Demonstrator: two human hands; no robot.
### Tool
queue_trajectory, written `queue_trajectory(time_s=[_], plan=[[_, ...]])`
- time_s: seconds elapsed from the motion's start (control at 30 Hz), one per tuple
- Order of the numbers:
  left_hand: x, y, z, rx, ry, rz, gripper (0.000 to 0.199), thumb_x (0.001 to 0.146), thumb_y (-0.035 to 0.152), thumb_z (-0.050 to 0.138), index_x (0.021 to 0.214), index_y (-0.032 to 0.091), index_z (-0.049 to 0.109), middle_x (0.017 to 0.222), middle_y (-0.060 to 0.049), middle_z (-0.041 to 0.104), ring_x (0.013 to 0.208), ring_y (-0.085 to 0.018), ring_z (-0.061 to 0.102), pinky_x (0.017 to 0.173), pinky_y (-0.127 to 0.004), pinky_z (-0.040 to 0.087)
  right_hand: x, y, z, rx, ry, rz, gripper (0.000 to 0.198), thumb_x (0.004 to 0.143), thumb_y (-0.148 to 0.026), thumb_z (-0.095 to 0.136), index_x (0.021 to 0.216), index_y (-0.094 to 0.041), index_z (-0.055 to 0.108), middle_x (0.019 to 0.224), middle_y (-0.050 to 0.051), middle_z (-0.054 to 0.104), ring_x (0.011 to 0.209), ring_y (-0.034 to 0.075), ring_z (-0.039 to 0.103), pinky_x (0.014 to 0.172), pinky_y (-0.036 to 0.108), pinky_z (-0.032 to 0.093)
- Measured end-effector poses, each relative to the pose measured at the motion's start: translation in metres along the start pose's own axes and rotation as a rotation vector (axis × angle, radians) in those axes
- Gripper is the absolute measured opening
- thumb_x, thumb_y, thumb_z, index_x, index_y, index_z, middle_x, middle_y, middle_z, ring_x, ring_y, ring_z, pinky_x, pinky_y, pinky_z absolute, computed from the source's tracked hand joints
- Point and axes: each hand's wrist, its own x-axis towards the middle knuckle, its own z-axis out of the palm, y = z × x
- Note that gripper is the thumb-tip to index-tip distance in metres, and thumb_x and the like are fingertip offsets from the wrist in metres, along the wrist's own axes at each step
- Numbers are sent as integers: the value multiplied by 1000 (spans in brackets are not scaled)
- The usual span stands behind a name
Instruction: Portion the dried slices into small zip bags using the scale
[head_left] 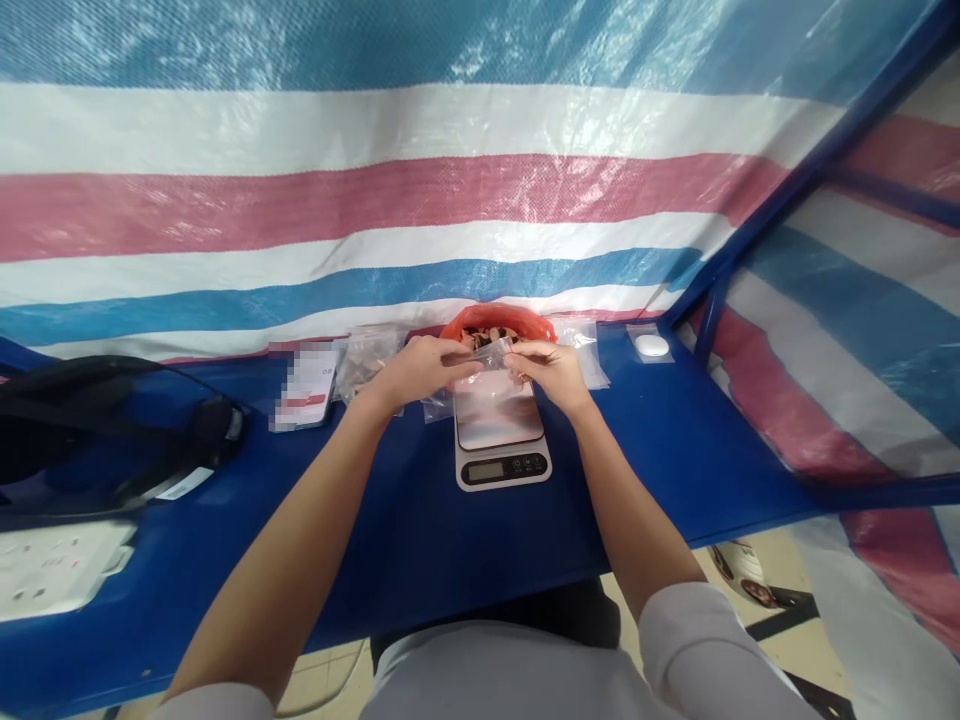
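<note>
Between my two hands is a small clear plastic bag (491,356), held above a kitchen scale (499,422). My left hand (427,372) pinches the bag's left side, and my right hand (551,370) pinches its right side with closed fingers. The scale has a shiny metal plate and a small display at the front. Just behind it stands an open red plastic bag (536,322) holding brown and dark dried pieces. A clear bag with similar pieces (367,362) lies left of my left hand. What the held bag contains is hard to make out.
More clear bags (589,350) lie right of the red bag. A white oval case (651,345) sits at the far right. To the left are a phone (306,385), a black headset-like object (202,435) and a white power strip (64,568). A striped sheet (375,215) hangs behind the blue table (450,560).
</note>
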Motion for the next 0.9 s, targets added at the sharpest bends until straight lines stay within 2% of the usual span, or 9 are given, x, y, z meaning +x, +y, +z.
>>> queue_trajectory(time_s=[0.07,0.13,0.23,0.3,0.43,0.53,0.63,0.77,0.9], plan=[[8,12,-6,27,-101,30,39,85,51,60,65,18,64,62,1,62,60,-13,55,59,-25,42,2,-6,-1,-8,-19,-19,33,67,-46,85,85,-20,80,68,0,71,56,13,61,55,29,55],[13,21,-8,-24,-147,28,36,84,49,62,65,18,63,62,1,60,58,-13,54,57,-24,41,3,-11,-6,-28,-27,-19,34,67,-47,85,86,-19,80,72,1,72,59,13,62,59,31,56],[17,25,-5,-134,-149,8,31,80,47,66,70,17,66,67,1,62,59,-13,54,56,-24,42,1,-15,-19,-43,12,-5,38,65,-49,86,88,-19,80,79,3,76,65,15,66,66,33,59],[18,24,2,-205,-94,19,29,79,46,68,71,18,69,70,0,64,63,-13,56,58,-24,43,-2,-14,-30,-36,89,10,42,62,-50,86,90,-19,81,86,4,78,71,18,69,70,35,61],[22,17,26,-414,62,37,26,76,44,74,77,18,73,80,-2,70,76,-17,61,71,-27,48,-8,-9,-50,-36,200,107,52,59,-52,88,97,-18,80,96,7,78,81,22,73,74,36,63],[27,16,53,-591,166,11,30,74,46,77,80,17,74,79,-3,70,75,-17,62,72,-29,48,-10,-5,-60,-5,160,203,55,59,-54,88,100,-18,80,97,6,78,84,23,74,70,36,64],[32,22,77,-694,175,-43,34,72,49,78,81,17,73,73,-1,67,69,-16,60,70,-30,49,-9,-3,-67,43,139,224,50,60,-55,87,94,-19,80,91,4,77,84,23,74,68,35,65],[37,34,99,-743,165,-95,34,71,48,80,79,17,69,72,-1,67,68,-16,61,68,-30,49,-3,0,-84,50,215,223,45,57,-53,88,87,-20,80,85,3,77,79,22,73,65,34,64],[42,39,112,-638,163,-63,25,77,41,75,80,17,68,75,-2,70,72,-17,65,72,-31,51,4,4,-107,7,178,262,46,56,-51,89,87,-19,80,83,4,77,80,23,73,63,32,63]])
